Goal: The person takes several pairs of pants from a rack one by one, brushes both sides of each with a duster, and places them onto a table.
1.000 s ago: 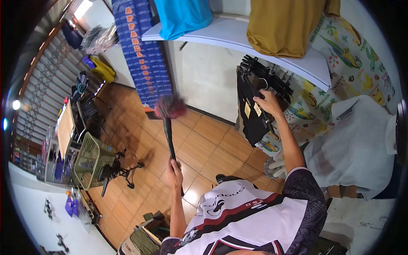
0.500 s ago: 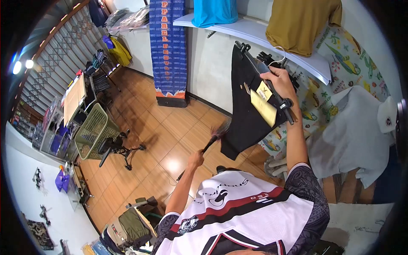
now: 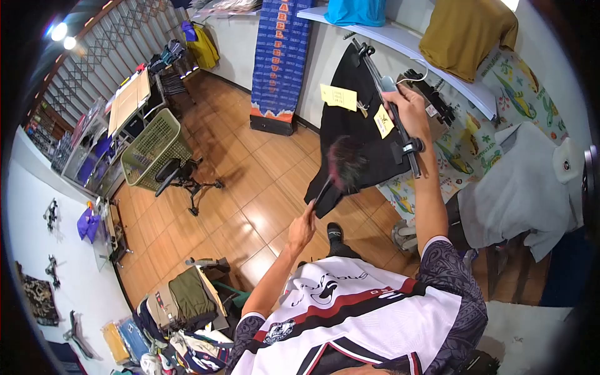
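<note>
My right hand (image 3: 407,112) is wrapped around a black clip hanger (image 3: 410,148) and holds it up on the right. A black garment, apparently trousers or shorts (image 3: 340,128), hangs from its clips. On the garment are a large yellow tag (image 3: 339,97) and a smaller yellow tag (image 3: 383,122). The handle of a feather duster is gripped in my left hand (image 3: 302,230). Its dark, pinkish feathers (image 3: 348,164) are blurred and overlap the lower part of the garment.
Ahead is a white wall shelf (image 3: 406,45) with blue and brown shirts. A blue banner (image 3: 275,69) stands beside it. To the left, a green basket (image 3: 153,150) rests on a wheeled chair. Grey cloth (image 3: 512,194) hangs at right; folded clothes (image 3: 190,297) lie lower left.
My left hand has moved up and right, bringing the duster's feathers from beside the garment to over it. The large yellow tag has swung to the left. The view has shifted.
</note>
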